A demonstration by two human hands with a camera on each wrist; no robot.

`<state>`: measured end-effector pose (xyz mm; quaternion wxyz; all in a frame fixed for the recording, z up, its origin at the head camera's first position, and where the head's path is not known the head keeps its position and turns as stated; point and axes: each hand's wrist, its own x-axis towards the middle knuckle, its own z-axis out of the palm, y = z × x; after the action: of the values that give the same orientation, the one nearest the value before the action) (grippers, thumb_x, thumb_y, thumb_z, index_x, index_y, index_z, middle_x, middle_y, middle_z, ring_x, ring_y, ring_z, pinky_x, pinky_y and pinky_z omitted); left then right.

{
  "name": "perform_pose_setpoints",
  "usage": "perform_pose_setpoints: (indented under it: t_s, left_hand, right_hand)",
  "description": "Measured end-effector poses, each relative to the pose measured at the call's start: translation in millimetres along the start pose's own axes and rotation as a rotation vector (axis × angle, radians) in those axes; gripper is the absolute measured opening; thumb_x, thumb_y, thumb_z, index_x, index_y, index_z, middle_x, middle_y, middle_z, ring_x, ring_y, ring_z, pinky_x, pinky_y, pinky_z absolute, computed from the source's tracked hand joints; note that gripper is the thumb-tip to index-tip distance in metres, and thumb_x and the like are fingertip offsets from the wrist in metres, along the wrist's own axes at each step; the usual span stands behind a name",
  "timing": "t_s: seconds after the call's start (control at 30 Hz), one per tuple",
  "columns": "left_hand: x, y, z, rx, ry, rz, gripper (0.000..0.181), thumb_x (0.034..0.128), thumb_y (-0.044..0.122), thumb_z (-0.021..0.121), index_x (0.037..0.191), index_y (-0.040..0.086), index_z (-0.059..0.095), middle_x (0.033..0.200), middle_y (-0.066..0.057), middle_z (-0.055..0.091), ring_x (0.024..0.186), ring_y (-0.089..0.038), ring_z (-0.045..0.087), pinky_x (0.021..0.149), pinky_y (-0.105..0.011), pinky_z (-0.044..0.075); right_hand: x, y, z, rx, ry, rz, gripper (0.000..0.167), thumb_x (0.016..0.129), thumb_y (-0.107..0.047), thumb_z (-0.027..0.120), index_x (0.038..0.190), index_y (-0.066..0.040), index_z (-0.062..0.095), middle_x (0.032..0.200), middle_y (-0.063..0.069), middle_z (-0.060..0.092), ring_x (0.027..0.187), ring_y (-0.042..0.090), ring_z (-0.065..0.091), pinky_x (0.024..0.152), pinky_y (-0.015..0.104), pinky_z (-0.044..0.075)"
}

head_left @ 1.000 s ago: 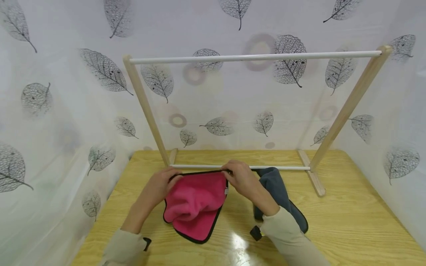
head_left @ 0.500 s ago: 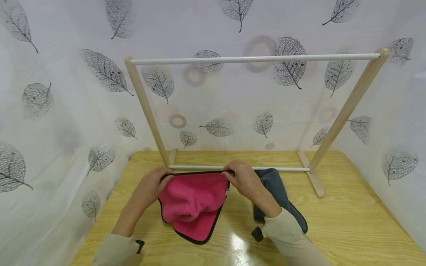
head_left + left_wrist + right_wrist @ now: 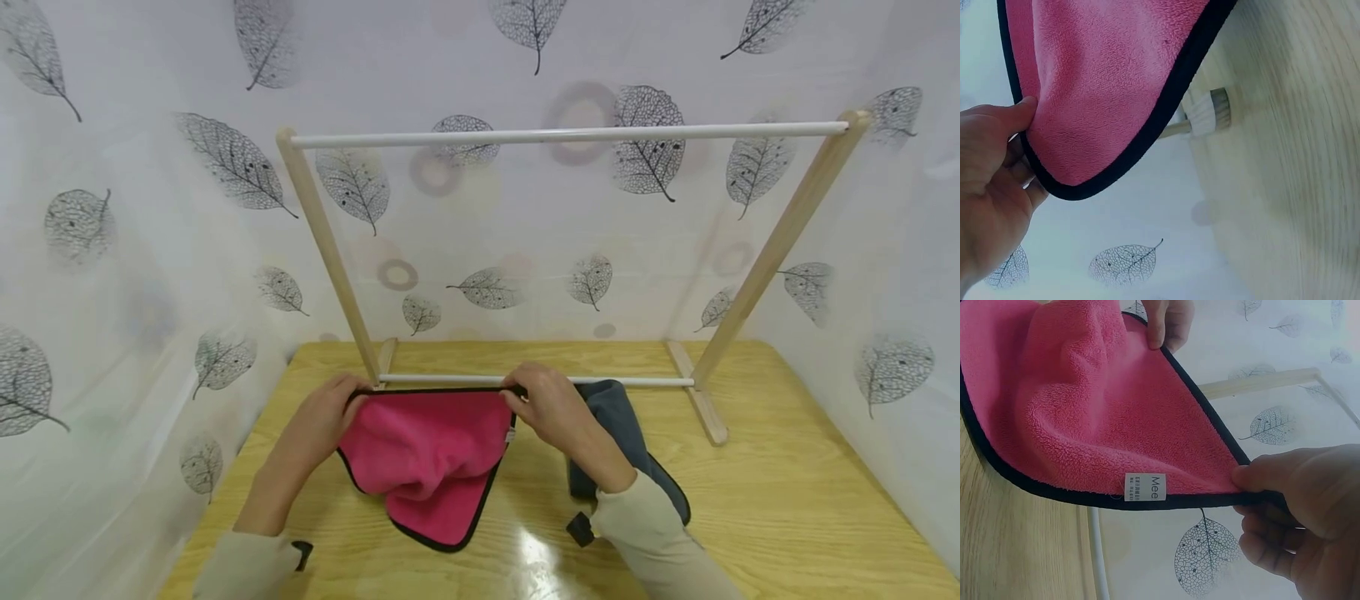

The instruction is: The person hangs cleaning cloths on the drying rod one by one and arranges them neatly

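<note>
White sheeting (image 3: 420, 75), printed with grey-black skeleton leaves (image 3: 649, 137) and faint pinkish rings (image 3: 383, 275), rises at 12 o'clock and continues along 9 and 3 o'clock. Below lies a yellow wood-grained tabletop (image 3: 787, 500); a bright white reflection (image 3: 536, 554) gleams on it at 6 o'clock.

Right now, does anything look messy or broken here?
I see nothing broken or spilled. The pink cloth looks messy, though: the left hand and right hand hold its far edge straight, but its middle bunches into wrinkles.
</note>
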<state>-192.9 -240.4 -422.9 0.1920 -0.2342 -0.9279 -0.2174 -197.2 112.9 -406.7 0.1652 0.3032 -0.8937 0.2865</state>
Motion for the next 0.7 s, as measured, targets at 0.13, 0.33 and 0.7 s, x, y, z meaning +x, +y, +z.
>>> perform_pose_setpoints:
  t_s: [0.13,0.33,0.7]
  left_hand:
    - [-2.9,-4.3,-2.5,0.008,0.012,-0.013,0.01,0.0961,-0.002,0.07,0.105,0.001,0.069,0.104,-0.014,0.068,0.098,-0.035,0.068,0.085,-0.052,0.056]
    - [-9.6,-13.2,-12.1,0.024,0.015,-0.068,0.008,0.0977,-0.001,0.068,0.106,0.0,0.069,0.105,-0.015,0.068,0.098,-0.036,0.067,0.084,-0.053,0.056]
    - [-21.0,-22.4,-20.6,0.107,0.012,-0.086,0.009,0.0977,-0.001,0.068,0.106,-0.002,0.07,0.101,-0.015,0.066,0.09,-0.033,0.067,0.076,-0.051,0.056]
  right_hand:
    - [-0.3,1,-2,-0.001,-0.005,-0.004,0.005,0.093,-0.006,0.077,0.098,-0.006,0.078,0.096,0.005,0.073,0.085,0.018,0.069,0.069,0.03,0.057]
    - [-1.5,2,-5,-0.008,0.009,0.007,0.007,0.091,-0.005,0.078,0.098,-0.006,0.078,0.096,0.005,0.073,0.082,0.018,0.069,0.068,0.03,0.057]
    - [-2.6,4,-5,-0.008,0.014,-0.003,0.008,0.091,-0.004,0.078,0.099,-0.005,0.077,0.095,0.006,0.073,0.082,0.018,0.069,0.068,0.03,0.057]
